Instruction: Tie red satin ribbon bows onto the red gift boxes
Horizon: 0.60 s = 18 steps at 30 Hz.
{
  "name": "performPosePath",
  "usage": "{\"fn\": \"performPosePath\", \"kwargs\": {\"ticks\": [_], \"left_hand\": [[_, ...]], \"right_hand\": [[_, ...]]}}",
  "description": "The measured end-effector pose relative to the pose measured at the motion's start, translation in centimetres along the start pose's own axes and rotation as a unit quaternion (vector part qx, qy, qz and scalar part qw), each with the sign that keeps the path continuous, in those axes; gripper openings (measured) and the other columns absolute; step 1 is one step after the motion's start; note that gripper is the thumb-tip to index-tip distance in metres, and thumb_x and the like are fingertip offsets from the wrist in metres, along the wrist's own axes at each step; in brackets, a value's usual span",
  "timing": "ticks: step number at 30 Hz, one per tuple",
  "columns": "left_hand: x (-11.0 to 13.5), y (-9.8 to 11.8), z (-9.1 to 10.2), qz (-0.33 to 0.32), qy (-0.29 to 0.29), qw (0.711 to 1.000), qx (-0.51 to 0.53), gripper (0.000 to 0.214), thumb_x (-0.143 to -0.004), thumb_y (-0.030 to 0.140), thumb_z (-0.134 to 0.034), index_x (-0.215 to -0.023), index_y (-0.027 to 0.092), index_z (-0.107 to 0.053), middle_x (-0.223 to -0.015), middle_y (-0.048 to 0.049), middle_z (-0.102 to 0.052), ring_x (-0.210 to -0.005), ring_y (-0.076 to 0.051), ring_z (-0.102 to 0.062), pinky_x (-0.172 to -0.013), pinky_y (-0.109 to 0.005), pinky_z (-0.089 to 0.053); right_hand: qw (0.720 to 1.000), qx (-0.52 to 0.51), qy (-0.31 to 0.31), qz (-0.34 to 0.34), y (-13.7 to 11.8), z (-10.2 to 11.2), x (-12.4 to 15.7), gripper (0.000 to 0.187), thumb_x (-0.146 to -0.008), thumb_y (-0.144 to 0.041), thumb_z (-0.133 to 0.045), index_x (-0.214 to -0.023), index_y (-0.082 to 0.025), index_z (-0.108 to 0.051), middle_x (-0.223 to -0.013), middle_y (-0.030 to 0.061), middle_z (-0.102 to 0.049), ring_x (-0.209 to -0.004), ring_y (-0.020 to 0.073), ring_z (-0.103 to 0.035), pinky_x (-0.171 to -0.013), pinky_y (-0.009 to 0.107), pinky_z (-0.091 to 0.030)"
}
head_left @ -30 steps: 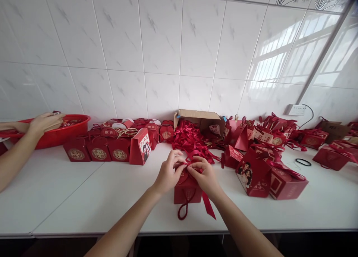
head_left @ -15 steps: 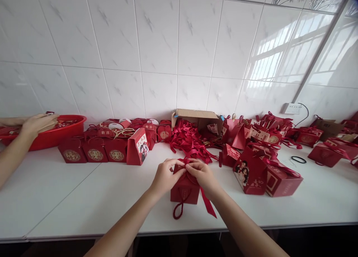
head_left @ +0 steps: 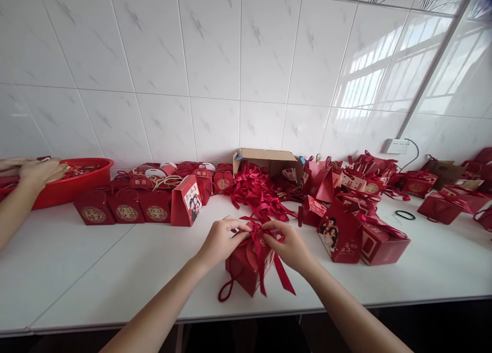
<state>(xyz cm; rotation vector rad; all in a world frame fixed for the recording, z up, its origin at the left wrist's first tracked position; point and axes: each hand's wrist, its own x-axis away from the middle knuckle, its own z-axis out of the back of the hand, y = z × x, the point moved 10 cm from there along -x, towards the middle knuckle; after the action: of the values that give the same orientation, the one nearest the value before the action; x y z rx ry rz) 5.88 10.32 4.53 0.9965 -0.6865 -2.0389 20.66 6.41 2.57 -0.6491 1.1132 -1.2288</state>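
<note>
A red gift box (head_left: 244,271) with a rope handle (head_left: 225,290) stands turned at an angle near the table's front edge. A red ribbon (head_left: 284,276) is tied at its top, and its tails hang down the front and right side. My left hand (head_left: 225,240) pinches the ribbon at the left of the knot, thumb against fingers. On the other side, my right hand (head_left: 286,243) is closed on the ribbon too. The fingers partly cover the knot and the upper part of the box.
Finished-looking red boxes (head_left: 126,207) stand in rows at left. Behind my hands lies a heap of ribbons (head_left: 255,189) by a cardboard box (head_left: 269,156). More red boxes (head_left: 386,243) and a black ring (head_left: 405,215) are at right. Another person's hands (head_left: 40,174) are over a red basin (head_left: 88,181).
The gift box has been turned so a corner faces me. Ribbon loops and a tail now show at its front. The other person's hands have shifted left and slightly lower.
</note>
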Motion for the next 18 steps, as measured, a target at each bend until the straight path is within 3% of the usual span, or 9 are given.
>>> {"fn": "performPosePath", "kwargs": {"ticks": [5,8,11,14,18], "left_hand": [[0.1,1.6,0.0,-0.058,-0.036,0.997,-0.042,0.012,-0.079,0.022,-0.062,-0.079,0.022,-0.075,-0.084,-0.0054,-0.071,-0.083,-0.02,-0.065,-0.078,-0.031,-0.05],[0.1,2.6,0.0,-0.1,-0.054,0.991,-0.066,0.013,-0.081,0.022,-0.061,-0.08,0.024,-0.074,-0.083,-0.0047,-0.072,-0.086,-0.02,-0.063,-0.08,-0.031,-0.049],[0.0,3.5,-0.1,-0.142,-0.09,0.981,-0.095,0.014,-0.082,0.021,-0.06,-0.082,0.026,-0.074,-0.083,-0.0039,-0.073,-0.091,-0.021,-0.061,-0.082,-0.033,-0.048],[0.1,4.4,-0.4,-0.188,-0.133,0.961,-0.153,0.018,-0.085,0.02,-0.057,-0.086,0.025,-0.074,-0.086,-0.005,-0.072,-0.093,-0.021,-0.06,-0.081,-0.032,-0.048],[0.3,5.5,-0.8,-0.262,-0.163,0.917,-0.253,0.02,-0.089,0.018,-0.053,-0.086,0.022,-0.072,-0.084,-0.0038,-0.071,-0.09,-0.02,-0.059,-0.079,-0.031,-0.047]], "right_hand": [[0.974,0.21,0.033,0.083,-2.9,1.9,1.3,0.022,-0.073,-0.014,-0.058,-0.091,-0.023,-0.067,-0.076,0.002,-0.072,-0.077,0.0221,-0.064,-0.08,0.037,-0.043],[0.961,0.257,-0.05,0.087,-4.3,1.8,1.8,0.021,-0.072,-0.023,-0.067,-0.093,-0.026,-0.07,-0.067,0.0005,-0.07,-0.064,0.0209,-0.062,-0.068,0.032,-0.042],[0.959,0.233,-0.133,0.089,-4.9,1.1,1.3,0.017,-0.077,-0.039,-0.065,-0.082,-0.025,-0.073,-0.063,0.0014,-0.068,-0.054,0.017,-0.057,-0.051,0.027,-0.035],[0.973,0.165,-0.123,0.106,-5.0,0.8,-0.9,0.027,-0.086,-0.04,-0.052,-0.097,-0.023,-0.07,-0.08,0.0034,-0.071,-0.066,0.0164,-0.059,-0.057,0.026,-0.04],[0.972,0.064,-0.21,0.087,-3.3,-2.2,-2.8,0.029,-0.084,-0.036,-0.057,-0.104,-0.017,-0.066,-0.084,0.0045,-0.069,-0.071,0.0155,-0.06,-0.063,0.026,-0.045]]}}
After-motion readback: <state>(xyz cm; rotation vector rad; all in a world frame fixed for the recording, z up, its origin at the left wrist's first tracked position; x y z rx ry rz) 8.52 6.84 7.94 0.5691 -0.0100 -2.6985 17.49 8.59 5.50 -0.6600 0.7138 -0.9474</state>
